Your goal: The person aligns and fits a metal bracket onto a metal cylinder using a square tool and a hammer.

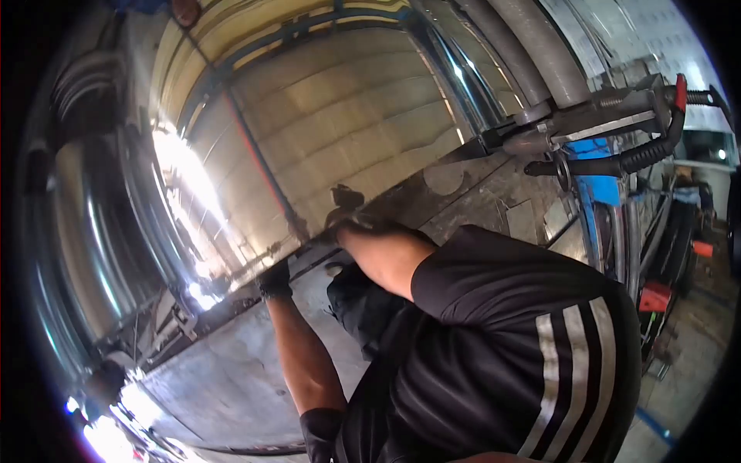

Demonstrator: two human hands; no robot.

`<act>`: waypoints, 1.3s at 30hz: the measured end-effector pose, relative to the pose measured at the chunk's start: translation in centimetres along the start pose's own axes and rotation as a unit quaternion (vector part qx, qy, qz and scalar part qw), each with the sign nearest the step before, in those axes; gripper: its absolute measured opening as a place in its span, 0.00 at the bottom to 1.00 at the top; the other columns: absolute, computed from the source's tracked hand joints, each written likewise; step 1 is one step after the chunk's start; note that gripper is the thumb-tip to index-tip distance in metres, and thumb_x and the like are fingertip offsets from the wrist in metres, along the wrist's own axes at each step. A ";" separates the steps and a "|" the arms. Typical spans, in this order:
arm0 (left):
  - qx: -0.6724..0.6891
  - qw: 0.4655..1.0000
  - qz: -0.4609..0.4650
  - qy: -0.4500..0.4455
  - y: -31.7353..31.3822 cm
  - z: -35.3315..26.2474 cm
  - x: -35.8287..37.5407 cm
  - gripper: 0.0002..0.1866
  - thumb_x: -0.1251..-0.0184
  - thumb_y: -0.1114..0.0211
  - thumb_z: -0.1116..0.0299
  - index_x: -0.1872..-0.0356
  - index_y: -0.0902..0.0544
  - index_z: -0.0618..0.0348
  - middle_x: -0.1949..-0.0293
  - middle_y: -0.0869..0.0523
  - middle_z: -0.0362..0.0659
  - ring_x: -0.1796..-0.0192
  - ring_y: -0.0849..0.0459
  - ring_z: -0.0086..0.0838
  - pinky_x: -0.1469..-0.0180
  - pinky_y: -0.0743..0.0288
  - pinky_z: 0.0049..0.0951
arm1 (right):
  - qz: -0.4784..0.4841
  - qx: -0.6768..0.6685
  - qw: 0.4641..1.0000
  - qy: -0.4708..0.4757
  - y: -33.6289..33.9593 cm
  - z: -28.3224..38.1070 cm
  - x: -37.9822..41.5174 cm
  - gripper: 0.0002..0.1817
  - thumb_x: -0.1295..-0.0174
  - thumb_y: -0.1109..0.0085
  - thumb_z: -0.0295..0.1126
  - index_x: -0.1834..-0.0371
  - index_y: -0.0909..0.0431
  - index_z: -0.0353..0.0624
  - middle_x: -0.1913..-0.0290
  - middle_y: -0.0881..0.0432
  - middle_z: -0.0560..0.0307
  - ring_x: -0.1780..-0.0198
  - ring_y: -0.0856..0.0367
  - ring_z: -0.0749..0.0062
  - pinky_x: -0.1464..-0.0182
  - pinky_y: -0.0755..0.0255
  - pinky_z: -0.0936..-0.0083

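My left hand (275,282), in a dark glove, rests at the long metal edge below the large curved sheet-metal panel (347,116). Its fingers blend into the shadow there. Further right along the same edge is my right hand (340,219), closed, the forearm stretched out across my body. A small dark blocky piece (349,196) sticks out just beyond this hand, overlapping the panel; I cannot tell what it is. Beneath both arms lies a flat grey metal plate (224,370). A dark shoe (359,297) shows between my arms.
Thick grey pipes (548,54) run at upper right beside a clamp-like fitting with a black cable (617,166). Shiny metal cylinders (85,231) stand at left, near bright glare. A red thin bar (258,158) crosses the panel. A red box (655,296) lies at right.
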State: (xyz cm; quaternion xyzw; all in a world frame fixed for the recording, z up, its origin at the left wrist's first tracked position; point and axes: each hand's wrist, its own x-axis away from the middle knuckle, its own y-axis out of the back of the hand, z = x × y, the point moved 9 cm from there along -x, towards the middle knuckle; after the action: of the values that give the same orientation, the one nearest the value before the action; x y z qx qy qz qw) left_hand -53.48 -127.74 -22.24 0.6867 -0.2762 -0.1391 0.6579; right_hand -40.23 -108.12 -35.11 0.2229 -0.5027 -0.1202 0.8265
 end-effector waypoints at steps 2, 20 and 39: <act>0.022 0.999 -0.017 -0.023 -0.2 0.0 -1.0 0.18 0.31 0.37 0.49 0.57 0.13 0.54 0.57 0.10 0.45 0.52 0.12 0.43 0.52 0.17 0.50 | -0.004 0.005 1.000 -0.013 -0.6 -1.2 -0.4 0.17 0.32 0.43 0.51 0.61 0.17 0.50 0.66 0.14 0.58 0.62 0.16 0.61 0.54 0.20 0.58; 0.168 0.974 -0.134 -0.073 -4.8 4.2 0.6 0.12 0.34 0.36 0.56 0.61 0.11 0.51 0.64 0.10 0.45 0.60 0.12 0.43 0.53 0.18 0.50 | -0.187 0.125 0.972 0.067 -0.4 5.2 -5.8 0.14 0.34 0.42 0.45 0.58 0.16 0.48 0.65 0.15 0.56 0.61 0.15 0.59 0.55 0.20 0.59; 0.470 0.882 -0.037 -0.027 -5.1 5.1 2.4 0.20 0.23 0.47 0.58 0.39 0.19 0.57 0.45 0.14 0.54 0.46 0.14 0.50 0.46 0.19 0.45 | -0.367 0.252 0.766 0.464 1.3 12.4 8.7 0.13 0.36 0.42 0.39 0.54 0.16 0.46 0.65 0.15 0.53 0.60 0.15 0.57 0.57 0.21 0.59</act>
State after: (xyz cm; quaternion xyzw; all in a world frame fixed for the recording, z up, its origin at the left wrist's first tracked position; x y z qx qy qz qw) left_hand -53.42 -133.41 -27.32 0.9209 -0.3011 -0.0358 0.2448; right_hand -47.18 -113.67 -22.84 0.6195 0.0499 -0.1655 0.7657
